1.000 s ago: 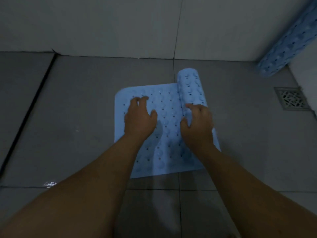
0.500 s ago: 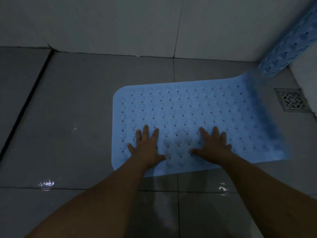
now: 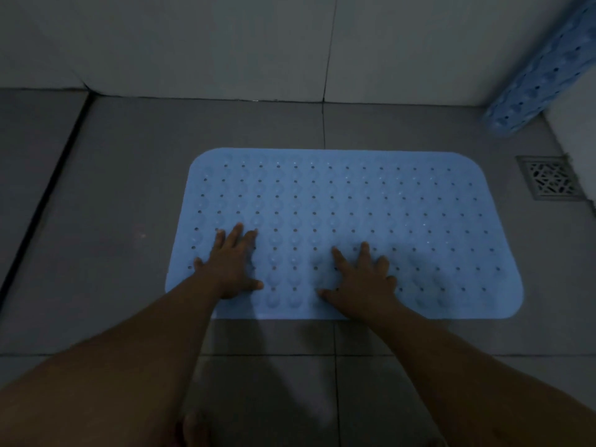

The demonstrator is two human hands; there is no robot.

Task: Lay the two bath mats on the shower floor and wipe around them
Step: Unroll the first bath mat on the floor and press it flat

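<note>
There is only one view, from the camera on my head. It looks forward and steeply down at the shower floor (image 3: 129, 221) in front of me, from close above, about at the length of my arms. My two forearms come in from the bottom edge, and my left hand (image 3: 230, 266) and right hand (image 3: 361, 279) are near the middle of the picture. The wide lens bends the edges. At the top it reaches the foot of the wall (image 3: 225, 43), at the right the drain (image 3: 548, 180). No second view shares the scene
</note>
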